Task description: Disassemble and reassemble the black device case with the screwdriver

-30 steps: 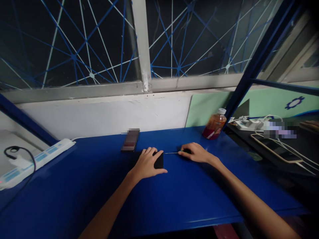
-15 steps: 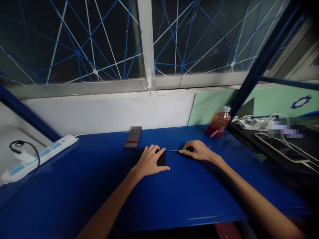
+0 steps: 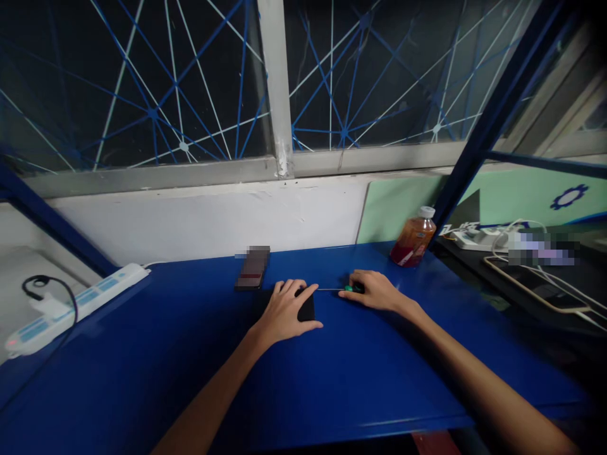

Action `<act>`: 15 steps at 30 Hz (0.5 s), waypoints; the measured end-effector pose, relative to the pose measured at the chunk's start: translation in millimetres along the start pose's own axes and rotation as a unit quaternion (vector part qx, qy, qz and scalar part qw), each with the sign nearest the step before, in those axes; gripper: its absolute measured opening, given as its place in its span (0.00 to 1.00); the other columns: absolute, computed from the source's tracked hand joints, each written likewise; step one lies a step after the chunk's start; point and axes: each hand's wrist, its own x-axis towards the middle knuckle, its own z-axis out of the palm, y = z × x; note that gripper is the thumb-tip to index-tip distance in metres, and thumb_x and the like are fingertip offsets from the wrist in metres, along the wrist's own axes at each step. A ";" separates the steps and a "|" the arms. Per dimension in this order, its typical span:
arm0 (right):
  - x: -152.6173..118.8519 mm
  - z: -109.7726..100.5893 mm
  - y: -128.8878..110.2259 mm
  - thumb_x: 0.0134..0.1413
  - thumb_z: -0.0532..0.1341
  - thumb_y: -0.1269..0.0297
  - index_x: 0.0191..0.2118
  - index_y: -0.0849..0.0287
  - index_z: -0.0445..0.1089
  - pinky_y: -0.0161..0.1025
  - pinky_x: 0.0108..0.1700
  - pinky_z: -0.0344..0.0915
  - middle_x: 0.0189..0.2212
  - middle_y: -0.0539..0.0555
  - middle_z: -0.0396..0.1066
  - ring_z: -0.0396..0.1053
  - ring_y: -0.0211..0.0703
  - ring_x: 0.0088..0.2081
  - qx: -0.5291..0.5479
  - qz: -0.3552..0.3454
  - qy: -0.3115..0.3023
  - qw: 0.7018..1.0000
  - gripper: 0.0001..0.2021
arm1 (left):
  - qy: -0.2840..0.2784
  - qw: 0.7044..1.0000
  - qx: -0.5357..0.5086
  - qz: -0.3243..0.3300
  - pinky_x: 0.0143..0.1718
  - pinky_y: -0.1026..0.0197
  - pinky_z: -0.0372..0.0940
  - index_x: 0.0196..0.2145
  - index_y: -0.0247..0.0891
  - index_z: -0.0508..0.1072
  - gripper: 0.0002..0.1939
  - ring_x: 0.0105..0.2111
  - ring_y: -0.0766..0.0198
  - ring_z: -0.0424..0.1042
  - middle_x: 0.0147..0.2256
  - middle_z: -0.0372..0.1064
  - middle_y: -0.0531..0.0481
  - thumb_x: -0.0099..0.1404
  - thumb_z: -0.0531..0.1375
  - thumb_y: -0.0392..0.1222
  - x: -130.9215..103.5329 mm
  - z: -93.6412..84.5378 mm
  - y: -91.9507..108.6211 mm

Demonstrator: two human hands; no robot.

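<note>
My left hand (image 3: 285, 311) spans a flat black box (image 3: 307, 308) lying on the blue table, its fingers over the far edge and its thumb along the near one. In my right hand (image 3: 372, 289) is a screwdriver (image 3: 349, 289) with a green and black handle, closed in by the fingers. The thin metal shaft lies level and points left, reaching the right side of the box by my left index finger. Whether the tip sits in a screw is too small to tell.
Beyond the box lies a dark phone (image 3: 253, 268). A drink bottle (image 3: 414, 237) with a white cap stands at the back right. To the left is a white power strip (image 3: 80, 309) with a black cable. Another phone (image 3: 535, 284) and white cables lie on the dark surface at right.
The view has tilted up slightly, so everything sits a little lower. Both hands keep nearly the same place, with the screwdriver still against the box's right side.
</note>
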 end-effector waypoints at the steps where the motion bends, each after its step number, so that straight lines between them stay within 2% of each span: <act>1: -0.1 -0.4 0.6 0.56 0.54 0.40 0.29 0.58 0.67 0.36 0.30 0.53 0.28 0.52 0.70 0.66 0.41 0.28 -0.002 0.000 0.001 1.000 0.23 | 0.003 1.000 -0.006 0.008 0.51 0.45 0.56 0.60 0.44 0.60 0.36 0.51 0.48 0.61 0.52 0.62 0.42 0.59 0.58 0.64 0.1 -1.1 0.9; 6: 0.1 -2.0 1.2 0.55 0.54 0.40 0.29 0.58 0.67 0.36 0.31 0.54 0.29 0.53 0.70 0.66 0.42 0.30 -0.003 -0.005 0.005 1.000 0.23 | 0.013 0.999 -0.016 0.044 0.55 0.44 0.54 0.55 0.43 0.66 0.32 0.57 0.47 0.58 0.57 0.60 0.42 0.59 0.59 0.62 0.8 -2.5 5.5; 15: -0.7 -8.3 1.5 0.54 0.56 0.40 0.28 0.59 0.67 0.36 0.31 0.54 0.27 0.53 0.69 0.64 0.40 0.28 0.014 -0.014 0.020 1.000 0.23 | 0.003 0.999 -0.021 0.046 0.56 0.43 0.54 0.58 0.39 0.63 0.35 0.58 0.48 0.60 0.56 0.64 0.41 0.60 0.57 0.63 2.7 -0.2 4.9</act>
